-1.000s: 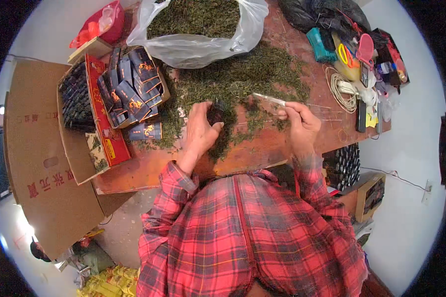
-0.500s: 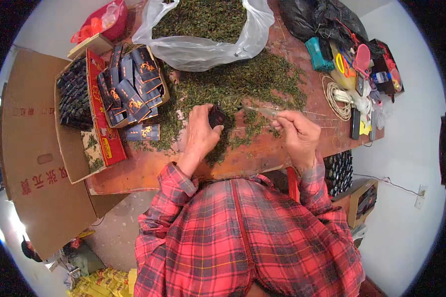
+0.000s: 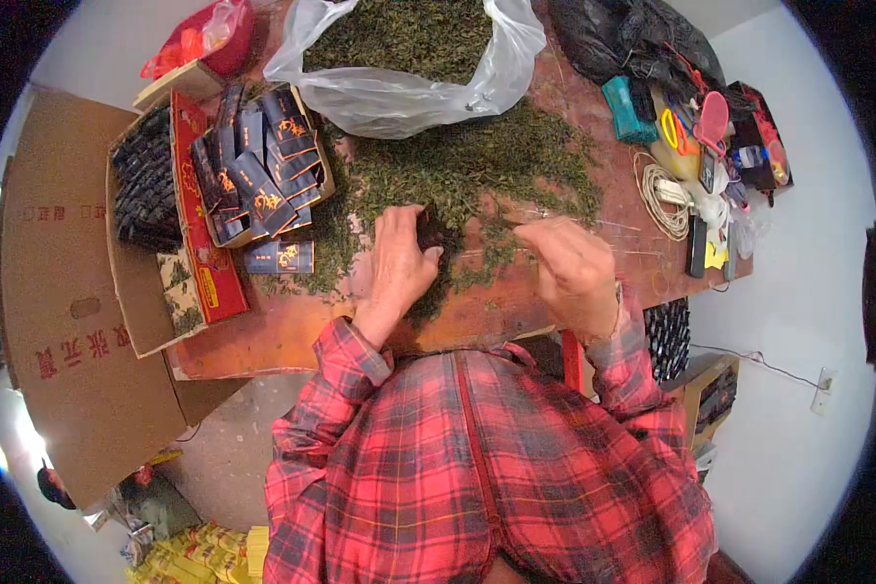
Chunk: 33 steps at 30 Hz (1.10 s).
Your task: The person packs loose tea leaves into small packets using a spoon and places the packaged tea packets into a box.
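Observation:
My left hand (image 3: 399, 258) is closed around a small dark packet (image 3: 438, 234), held upright over the loose dried leaves, which look like tea (image 3: 477, 165). To the right, my right hand (image 3: 571, 265) is pinched, its knuckles turned up. A thin see-through tool (image 3: 528, 211) shows faintly by its fingertips; most of it is hidden or blurred. A gap of bare table and scattered leaf lies between the two hands. Beyond them stands an opened clear plastic bag (image 3: 389, 102) full of the same leaves.
Flat dark packets (image 3: 263, 180) fill a small box at left, beside a red-edged carton (image 3: 209, 234) with rows of filled packs. A lone packet (image 3: 280, 258) lies on the table (image 3: 263, 336). Scissors (image 3: 678, 134), coiled cord (image 3: 662, 200) and a black bag (image 3: 642, 44) sit at right.
My right hand has turned over and shifted slightly left, so the clear tool is now mostly hidden. My left hand stays in place with the dark packet.

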Motion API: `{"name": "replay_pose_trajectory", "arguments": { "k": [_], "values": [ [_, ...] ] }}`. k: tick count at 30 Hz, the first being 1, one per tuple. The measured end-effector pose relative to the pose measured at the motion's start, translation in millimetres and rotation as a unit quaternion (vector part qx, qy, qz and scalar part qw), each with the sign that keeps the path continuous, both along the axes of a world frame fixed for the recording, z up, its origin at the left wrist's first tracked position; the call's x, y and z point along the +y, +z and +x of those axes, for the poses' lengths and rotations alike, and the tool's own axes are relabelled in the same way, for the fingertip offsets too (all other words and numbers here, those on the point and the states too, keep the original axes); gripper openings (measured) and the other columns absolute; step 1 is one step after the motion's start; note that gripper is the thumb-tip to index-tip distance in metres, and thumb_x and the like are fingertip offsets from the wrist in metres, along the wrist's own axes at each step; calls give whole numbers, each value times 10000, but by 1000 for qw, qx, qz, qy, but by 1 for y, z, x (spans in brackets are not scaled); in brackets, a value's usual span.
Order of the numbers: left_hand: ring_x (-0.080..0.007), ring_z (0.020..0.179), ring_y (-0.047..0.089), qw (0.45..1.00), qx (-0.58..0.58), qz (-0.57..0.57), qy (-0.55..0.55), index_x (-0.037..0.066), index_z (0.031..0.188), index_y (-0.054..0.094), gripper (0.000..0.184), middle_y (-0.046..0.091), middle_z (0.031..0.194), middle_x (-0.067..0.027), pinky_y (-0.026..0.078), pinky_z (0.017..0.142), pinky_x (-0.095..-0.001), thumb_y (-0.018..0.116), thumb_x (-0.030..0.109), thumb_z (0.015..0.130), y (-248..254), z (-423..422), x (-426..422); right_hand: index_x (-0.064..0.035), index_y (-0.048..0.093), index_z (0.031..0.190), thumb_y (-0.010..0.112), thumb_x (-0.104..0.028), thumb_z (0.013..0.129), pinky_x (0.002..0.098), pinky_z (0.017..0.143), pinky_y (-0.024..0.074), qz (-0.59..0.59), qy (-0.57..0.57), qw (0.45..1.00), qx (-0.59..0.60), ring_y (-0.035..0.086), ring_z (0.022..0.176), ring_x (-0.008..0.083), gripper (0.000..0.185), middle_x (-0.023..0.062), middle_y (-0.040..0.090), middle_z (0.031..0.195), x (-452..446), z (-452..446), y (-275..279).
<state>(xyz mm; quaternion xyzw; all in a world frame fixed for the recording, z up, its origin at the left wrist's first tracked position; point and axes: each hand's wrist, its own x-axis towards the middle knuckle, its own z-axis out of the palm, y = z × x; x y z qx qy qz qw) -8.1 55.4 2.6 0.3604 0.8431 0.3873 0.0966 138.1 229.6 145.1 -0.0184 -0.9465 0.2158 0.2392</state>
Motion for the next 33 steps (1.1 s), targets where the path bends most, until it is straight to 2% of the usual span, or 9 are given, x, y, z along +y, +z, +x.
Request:
{"name": "replay_pose_trajectory", "arguments": {
  "k": [3, 6, 15, 18, 21, 24, 27, 30, 33],
  "values": [
    [-438, 1142, 560, 1000, -10, -7, 0, -15, 1280, 547, 647, 571, 1175, -227, 467, 1001, -483, 860, 125, 731, 4, 0, 1, -3, 698, 1059, 621, 123, 706, 427, 796, 581, 16, 8, 999, -29, 713, 905, 343, 383, 153, 730, 976, -6, -4, 10],
    [-432, 1125, 541, 1000, -15, 9, 4, -12, 1264, 548, 611, 560, 1153, -217, 464, 992, -486, 825, 29, 722, 8, 1, 1, 8, 678, 1040, 652, 23, 741, 423, 795, 588, 36, 13, 999, -28, 712, 896, 331, 300, 149, 724, 976, -7, -7, 16],
    [-434, 1124, 546, 1000, -16, 3, 1, -11, 1273, 549, 623, 561, 1155, -219, 468, 984, -481, 837, 42, 723, 5, 0, 0, 13, 674, 1023, 669, 0, 728, 414, 769, 585, 79, 33, 996, -15, 697, 867, 316, 296, 141, 709, 967, -11, -6, 26],
    [-440, 1125, 569, 1000, -14, -3, 2, -13, 1274, 556, 648, 582, 1149, -227, 471, 990, -483, 862, 103, 715, 5, 1, 0, 12, 672, 1033, 668, -15, 735, 412, 768, 583, 86, 43, 995, -15, 694, 870, 314, 299, 143, 708, 983, -12, -5, 22],
    [-439, 1116, 571, 1000, -14, 3, 2, -8, 1268, 558, 647, 581, 1141, -223, 474, 979, -484, 867, 97, 709, -1, 1, 0, 12, 684, 1075, 686, 83, 694, 413, 776, 576, 56, 47, 997, -36, 707, 910, 329, 388, 153, 720, 1014, -15, -5, 22],
    [-439, 1108, 572, 1000, -17, 0, -1, -4, 1267, 558, 645, 579, 1137, -220, 475, 974, -484, 867, 97, 710, 2, 2, -1, 8, 686, 1078, 690, 73, 698, 412, 774, 574, 65, 57, 994, -60, 707, 912, 325, 386, 152, 720, 1017, -17, -5, 21],
    [-437, 1116, 570, 1000, -17, 21, 4, -2, 1270, 560, 637, 578, 1145, -219, 475, 980, -483, 861, 94, 716, 0, 3, -3, 5, 665, 1061, 671, -57, 750, 401, 763, 576, 97, 50, 994, -23, 684, 879, 300, 317, 137, 698, 1003, -16, -7, 28],
    [-434, 1129, 567, 1000, -15, 20, 3, -3, 1276, 559, 633, 577, 1165, -221, 478, 986, -476, 855, 91, 724, 0, 3, -4, 1, 688, 1065, 700, 61, 698, 403, 762, 581, 65, 47, 996, -23, 709, 893, 320, 373, 149, 724, 1003, -19, -8, 28],
    [-433, 1149, 562, 1000, -27, 4, 6, -4, 1288, 550, 635, 575, 1186, -220, 475, 1004, -473, 848, 95, 735, 2, 4, -3, 0, 689, 1063, 708, 67, 686, 397, 754, 585, 81, 65, 994, -46, 712, 880, 325, 383, 149, 727, 992, -24, -10, 21]
  ]
}}
